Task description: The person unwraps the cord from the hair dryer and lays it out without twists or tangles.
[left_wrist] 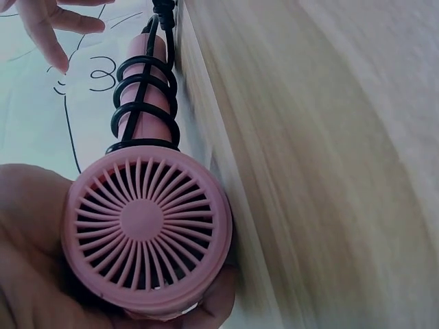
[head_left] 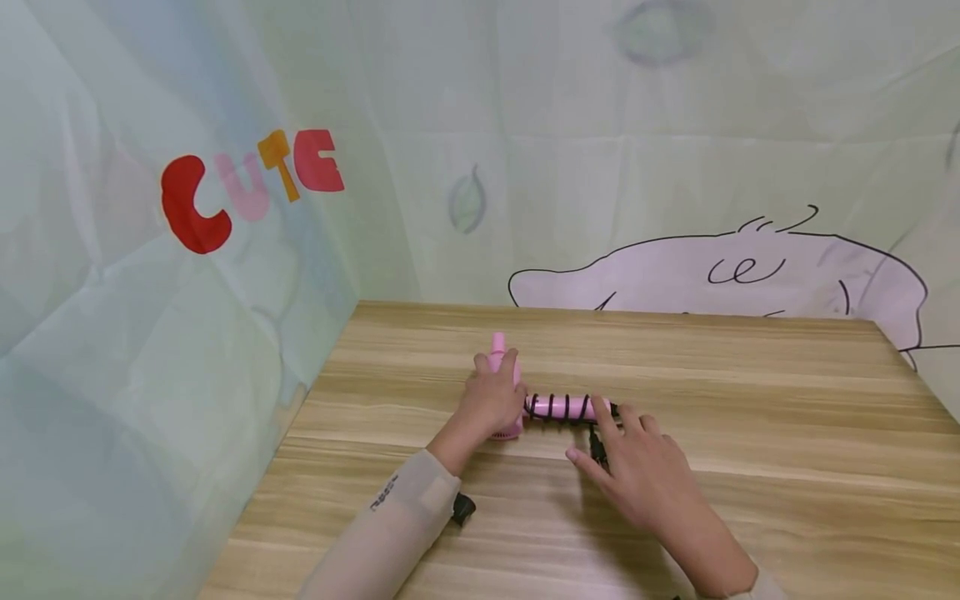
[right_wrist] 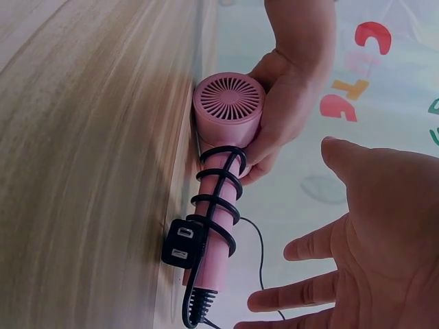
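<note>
A pink hair dryer (head_left: pixel 555 407) lies on its side on the wooden table, nozzle toward the far edge and handle to the right. Its black cord (left_wrist: pixel 146 108) is coiled round the handle, and a black plug (right_wrist: pixel 184 243) sits beside the handle's end. My left hand (head_left: pixel 491 400) grips the dryer's barrel from above; in the left wrist view the round vented back faces the camera. At the handle's end, my right hand (head_left: pixel 645 467) hovers with fingers spread. In the right wrist view those fingers stand apart from the handle, holding nothing.
The wooden table (head_left: pixel 750 400) reaches back to a pale printed sheet (head_left: pixel 420 208) with leaf shapes and a white cartoon outline. Along the left side rises another sheet with colored letters (head_left: pixel 197 208). A black piece (head_left: pixel 462 508) shows by the left sleeve.
</note>
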### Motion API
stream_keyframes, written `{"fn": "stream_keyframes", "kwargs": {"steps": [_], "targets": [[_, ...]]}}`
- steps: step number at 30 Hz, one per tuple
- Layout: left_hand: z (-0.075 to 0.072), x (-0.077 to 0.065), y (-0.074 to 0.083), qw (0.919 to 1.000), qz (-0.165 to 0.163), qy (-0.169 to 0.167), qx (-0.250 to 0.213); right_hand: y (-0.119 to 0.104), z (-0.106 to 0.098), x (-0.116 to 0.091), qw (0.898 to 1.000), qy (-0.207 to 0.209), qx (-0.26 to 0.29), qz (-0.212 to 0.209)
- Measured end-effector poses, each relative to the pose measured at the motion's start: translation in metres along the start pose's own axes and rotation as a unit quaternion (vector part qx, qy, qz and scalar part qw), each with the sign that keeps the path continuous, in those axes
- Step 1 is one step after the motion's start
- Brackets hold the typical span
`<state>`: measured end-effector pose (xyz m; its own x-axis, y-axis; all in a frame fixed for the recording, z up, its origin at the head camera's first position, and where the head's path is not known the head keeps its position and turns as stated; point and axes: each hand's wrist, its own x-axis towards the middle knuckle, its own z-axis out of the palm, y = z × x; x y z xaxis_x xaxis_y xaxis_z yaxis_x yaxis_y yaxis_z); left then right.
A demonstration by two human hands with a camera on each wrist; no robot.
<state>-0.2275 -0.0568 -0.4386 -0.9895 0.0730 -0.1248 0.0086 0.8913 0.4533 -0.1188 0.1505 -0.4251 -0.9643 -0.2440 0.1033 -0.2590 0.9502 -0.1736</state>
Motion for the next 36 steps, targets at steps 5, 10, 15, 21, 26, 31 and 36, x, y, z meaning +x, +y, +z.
{"fn": "stream_keyframes", "kwargs": {"steps": [5,10,15,21,26,31,36], "targets": [[0.000,-0.001,0.000,1.0000,0.006,0.003,0.004,0.000,0.000,0.000,1.000,-0.002,-0.001,0.001],[0.000,0.000,0.000,0.9999,0.012,0.006,0.010,0.000,-0.001,0.000,1.000,-0.003,-0.006,0.000],[0.000,0.001,0.000,0.9999,0.010,0.003,0.006,0.001,-0.001,0.001,1.000,-0.004,-0.008,0.000],[-0.001,-0.001,-0.001,0.9998,0.018,0.001,0.000,0.002,0.005,0.002,1.000,-0.010,-0.003,0.001],[-0.003,-0.003,-0.001,0.9997,0.023,0.003,-0.012,0.003,0.011,0.004,1.000,-0.019,0.001,0.000],[-0.003,-0.003,-0.002,0.9996,0.021,0.003,-0.016,0.005,0.016,0.007,0.999,-0.033,0.001,-0.014],[-0.003,-0.003,-0.002,0.9997,0.019,0.003,-0.017,0.005,0.022,0.009,0.998,-0.030,-0.013,-0.045]]}}
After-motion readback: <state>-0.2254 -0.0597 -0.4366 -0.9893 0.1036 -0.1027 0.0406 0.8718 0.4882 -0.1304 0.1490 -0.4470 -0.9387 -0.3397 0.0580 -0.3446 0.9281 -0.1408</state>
